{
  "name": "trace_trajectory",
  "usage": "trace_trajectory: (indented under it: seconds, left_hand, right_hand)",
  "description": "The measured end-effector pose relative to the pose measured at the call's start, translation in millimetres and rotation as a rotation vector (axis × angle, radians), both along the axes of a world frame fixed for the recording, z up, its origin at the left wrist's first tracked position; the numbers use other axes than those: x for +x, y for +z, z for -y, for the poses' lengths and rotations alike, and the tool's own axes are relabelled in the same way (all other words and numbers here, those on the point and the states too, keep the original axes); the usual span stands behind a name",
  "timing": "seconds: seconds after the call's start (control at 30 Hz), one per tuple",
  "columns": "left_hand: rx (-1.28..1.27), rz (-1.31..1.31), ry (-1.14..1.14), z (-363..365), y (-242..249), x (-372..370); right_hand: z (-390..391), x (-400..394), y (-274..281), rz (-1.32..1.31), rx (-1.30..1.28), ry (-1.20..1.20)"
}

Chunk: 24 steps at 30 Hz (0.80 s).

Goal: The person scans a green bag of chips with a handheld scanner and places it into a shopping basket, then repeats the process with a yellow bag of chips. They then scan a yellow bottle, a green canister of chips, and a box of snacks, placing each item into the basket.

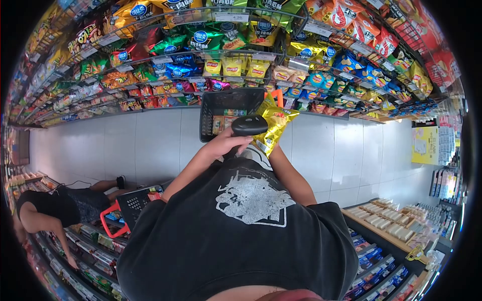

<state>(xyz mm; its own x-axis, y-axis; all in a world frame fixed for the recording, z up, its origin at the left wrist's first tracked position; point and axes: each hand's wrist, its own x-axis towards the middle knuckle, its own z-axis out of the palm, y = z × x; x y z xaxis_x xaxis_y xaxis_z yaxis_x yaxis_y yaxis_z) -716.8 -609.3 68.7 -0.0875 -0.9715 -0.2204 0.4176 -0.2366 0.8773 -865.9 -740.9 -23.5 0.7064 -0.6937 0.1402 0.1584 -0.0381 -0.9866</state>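
Note:
My left hand (227,144) is wrapped round a black handheld scanner (249,125), held in front of my chest. Just right of it is a shiny yellow snack bag (275,125), tilted upright. My right hand (275,150) is at the bag's lower end, its fingers mostly hidden behind the bag. The scanner's head overlaps the bag's left edge in this view. Beyond both hands, a black shopping basket (207,119) stands on the floor with several small packages inside and an orange-red handle part at its right.
Shelves of snack bags (206,37) curve across the front. At the lower left, another person (60,205) reaches toward low shelves beside a second black basket (131,208) with a red handle. A wooden-edged display (379,228) stands at the right, behind a tiled floor (150,138).

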Motion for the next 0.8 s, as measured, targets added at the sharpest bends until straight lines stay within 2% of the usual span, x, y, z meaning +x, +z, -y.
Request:
trace_trajectory:
  seconds: [0.1,0.13,0.2,0.8]
  left_hand:
    - [0.004,-0.01,0.0,2.1,0.7,-5.3]
    - [0.01,-0.012,0.001,3.1,2.1,-6.6]
    - [0.019,-0.011,-0.011,6.1,3.8,-7.6]
    - [0.061,-0.009,-0.04,16.0,6.1,-12.8]
  right_hand:
    - [-1.2,-2.8,1.6,-0.021,-0.027,-0.019]
    - [-0.1,-2.3,3.6,-0.085,-0.188,-0.043]
    - [1.6,-2.1,12.5,-0.036,-0.272,-0.056]
    - [10.4,-5.9,4.1,-0.074,-0.248,-0.073]
